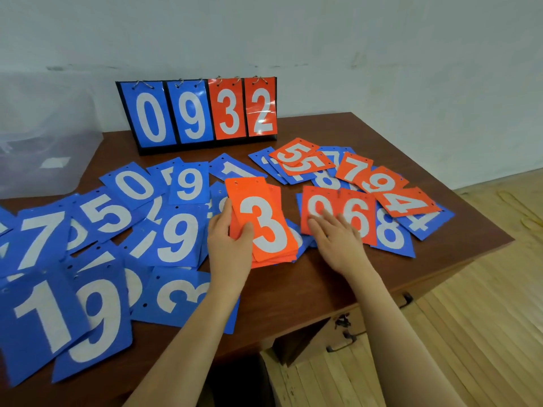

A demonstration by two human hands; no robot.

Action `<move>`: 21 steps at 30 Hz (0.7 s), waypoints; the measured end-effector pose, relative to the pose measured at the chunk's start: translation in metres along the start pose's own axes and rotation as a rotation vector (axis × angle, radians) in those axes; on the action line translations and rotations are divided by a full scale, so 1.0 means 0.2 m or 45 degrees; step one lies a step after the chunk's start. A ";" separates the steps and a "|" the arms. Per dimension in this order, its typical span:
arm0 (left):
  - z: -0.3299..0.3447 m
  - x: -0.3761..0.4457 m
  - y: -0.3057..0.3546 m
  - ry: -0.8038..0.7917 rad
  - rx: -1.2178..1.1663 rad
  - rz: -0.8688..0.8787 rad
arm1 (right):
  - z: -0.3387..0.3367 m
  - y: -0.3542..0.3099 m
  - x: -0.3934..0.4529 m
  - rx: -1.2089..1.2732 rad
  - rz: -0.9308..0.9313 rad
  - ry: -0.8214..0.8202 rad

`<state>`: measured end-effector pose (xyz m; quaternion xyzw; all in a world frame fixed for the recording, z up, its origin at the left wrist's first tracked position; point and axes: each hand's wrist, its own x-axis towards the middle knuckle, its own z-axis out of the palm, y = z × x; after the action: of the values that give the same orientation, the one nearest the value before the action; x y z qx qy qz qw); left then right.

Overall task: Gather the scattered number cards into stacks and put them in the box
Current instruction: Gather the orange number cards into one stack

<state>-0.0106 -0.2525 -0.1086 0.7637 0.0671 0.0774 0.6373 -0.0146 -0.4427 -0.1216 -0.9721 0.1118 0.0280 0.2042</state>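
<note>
Mid-gather: left hand [227,230] grips orange stack [264,227], "3" on top; right hand [338,233], fingers flat, presses orange 0 card [318,205] on table [308,283]. Next, prob.: slide it onto stack.

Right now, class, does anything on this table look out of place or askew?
Yes: loose number cards lie scattered and overlapping at all angles, blue ones left, orange ones right. Only the orange stack in the left hand is tidy.
</note>
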 end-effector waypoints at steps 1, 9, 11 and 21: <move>-0.02 0.01 -0.01 0.027 0.007 -0.004 | 0.01 -0.03 -0.01 0.041 -0.079 -0.010; -0.15 0.04 -0.07 0.149 0.035 -0.071 | 0.08 -0.17 -0.05 0.422 -0.357 0.110; -0.15 0.04 -0.07 0.144 0.027 -0.066 | 0.07 -0.17 -0.02 0.333 -0.200 0.294; -0.11 0.03 -0.02 0.071 0.014 0.011 | 0.05 -0.13 0.06 0.164 0.460 0.315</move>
<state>-0.0084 -0.2293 -0.1093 0.7651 0.0822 0.1010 0.6306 0.0034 -0.4178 -0.1225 -0.9173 0.3098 -0.0624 0.2422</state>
